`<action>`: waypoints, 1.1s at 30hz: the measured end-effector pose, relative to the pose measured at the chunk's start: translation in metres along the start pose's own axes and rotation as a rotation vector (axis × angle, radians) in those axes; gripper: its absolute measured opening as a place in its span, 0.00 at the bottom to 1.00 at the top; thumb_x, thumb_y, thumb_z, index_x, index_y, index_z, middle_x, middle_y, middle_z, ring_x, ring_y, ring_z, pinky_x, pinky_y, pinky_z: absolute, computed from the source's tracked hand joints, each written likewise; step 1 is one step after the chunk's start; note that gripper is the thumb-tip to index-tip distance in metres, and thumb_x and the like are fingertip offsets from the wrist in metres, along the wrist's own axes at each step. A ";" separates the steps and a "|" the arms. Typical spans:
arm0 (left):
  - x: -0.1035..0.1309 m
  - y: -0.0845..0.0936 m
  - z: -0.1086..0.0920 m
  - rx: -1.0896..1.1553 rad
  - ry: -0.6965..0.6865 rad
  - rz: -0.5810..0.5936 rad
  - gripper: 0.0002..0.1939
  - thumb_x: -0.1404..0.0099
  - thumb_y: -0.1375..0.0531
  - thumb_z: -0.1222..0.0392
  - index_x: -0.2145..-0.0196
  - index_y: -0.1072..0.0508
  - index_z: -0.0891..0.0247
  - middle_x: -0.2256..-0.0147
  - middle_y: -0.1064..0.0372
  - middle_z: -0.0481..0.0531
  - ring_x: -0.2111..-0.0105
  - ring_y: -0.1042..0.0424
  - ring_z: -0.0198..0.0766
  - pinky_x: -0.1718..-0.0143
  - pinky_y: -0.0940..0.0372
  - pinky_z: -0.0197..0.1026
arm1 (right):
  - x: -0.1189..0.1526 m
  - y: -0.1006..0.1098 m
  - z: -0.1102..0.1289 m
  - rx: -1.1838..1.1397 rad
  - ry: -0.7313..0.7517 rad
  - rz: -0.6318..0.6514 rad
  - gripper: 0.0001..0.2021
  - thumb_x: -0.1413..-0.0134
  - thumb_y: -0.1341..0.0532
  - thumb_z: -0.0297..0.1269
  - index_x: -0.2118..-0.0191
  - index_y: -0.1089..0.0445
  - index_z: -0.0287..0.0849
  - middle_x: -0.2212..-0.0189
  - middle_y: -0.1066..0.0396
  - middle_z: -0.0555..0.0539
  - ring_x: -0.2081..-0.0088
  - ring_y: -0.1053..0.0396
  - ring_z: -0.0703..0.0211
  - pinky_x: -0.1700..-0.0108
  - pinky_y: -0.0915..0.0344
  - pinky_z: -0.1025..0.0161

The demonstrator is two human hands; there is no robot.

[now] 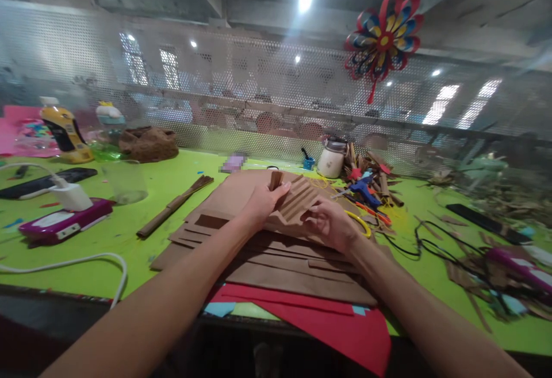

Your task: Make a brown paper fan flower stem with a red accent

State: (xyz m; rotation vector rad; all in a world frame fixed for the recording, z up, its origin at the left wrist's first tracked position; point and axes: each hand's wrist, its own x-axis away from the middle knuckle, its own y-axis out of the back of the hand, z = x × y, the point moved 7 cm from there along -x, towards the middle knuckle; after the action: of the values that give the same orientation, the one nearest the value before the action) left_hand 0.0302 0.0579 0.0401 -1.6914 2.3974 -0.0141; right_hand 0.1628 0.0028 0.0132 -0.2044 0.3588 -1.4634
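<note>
Both left hand [261, 202] and right hand [333, 224] pinch striped cardboard [301, 197] between fingers [283, 190]; its gripped edges are hidden.

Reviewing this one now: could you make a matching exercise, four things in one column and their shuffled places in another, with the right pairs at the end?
Things
1. Ridged brown piece
2. Red sheet
3. Clear cup
4. Flower-shaped ornament

Places
A. Upper right of the picture, above table height
B. Partly under the brown sheets, overhanging the front edge
C. Between the left hand and right hand
D. Near the left-hand purple power strip

Pairs: 1-C, 2-B, 3-D, 4-A
</note>
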 end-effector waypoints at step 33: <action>0.001 -0.011 0.027 0.070 0.240 0.142 0.17 0.52 0.37 0.51 0.68 0.27 0.68 0.77 0.31 0.50 0.84 0.39 0.26 0.87 0.56 0.29 | -0.009 0.018 -0.002 0.121 0.096 -0.209 0.15 0.65 0.32 0.45 0.81 0.33 0.37 0.84 0.33 0.50 0.82 0.38 0.67 0.78 0.42 0.68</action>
State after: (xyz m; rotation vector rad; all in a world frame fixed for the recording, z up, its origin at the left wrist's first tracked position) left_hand 0.0450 0.0555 0.0152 -1.5641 2.6496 -0.2921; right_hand 0.1780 0.0136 0.0067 -0.0760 0.3331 -1.6994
